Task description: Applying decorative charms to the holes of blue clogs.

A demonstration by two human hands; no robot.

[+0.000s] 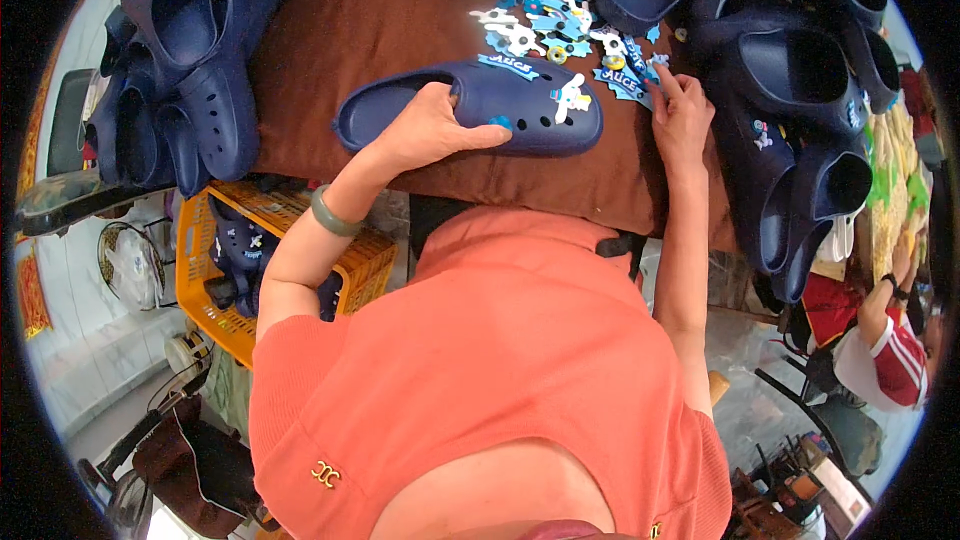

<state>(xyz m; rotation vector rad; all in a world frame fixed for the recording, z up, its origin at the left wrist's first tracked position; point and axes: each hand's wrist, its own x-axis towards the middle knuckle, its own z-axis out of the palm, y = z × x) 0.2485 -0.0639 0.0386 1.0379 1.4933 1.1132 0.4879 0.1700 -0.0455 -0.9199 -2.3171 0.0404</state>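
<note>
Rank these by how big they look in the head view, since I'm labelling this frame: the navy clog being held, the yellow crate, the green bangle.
1. yellow crate, partly hidden by the arm, so roughly level with the clog
2. navy clog, under the left hand
3. green bangle, clearly smallest

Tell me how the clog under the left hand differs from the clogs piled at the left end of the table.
The held clog lies alone on the brown tabletop with the left hand on it; the piled clogs are heaped together, untouched. The held clog carries decorative charms on its upper; those in the pile show none that I can see. The right hand rests on the loose charms. Both share the dark navy colour and perforated shape.
</note>
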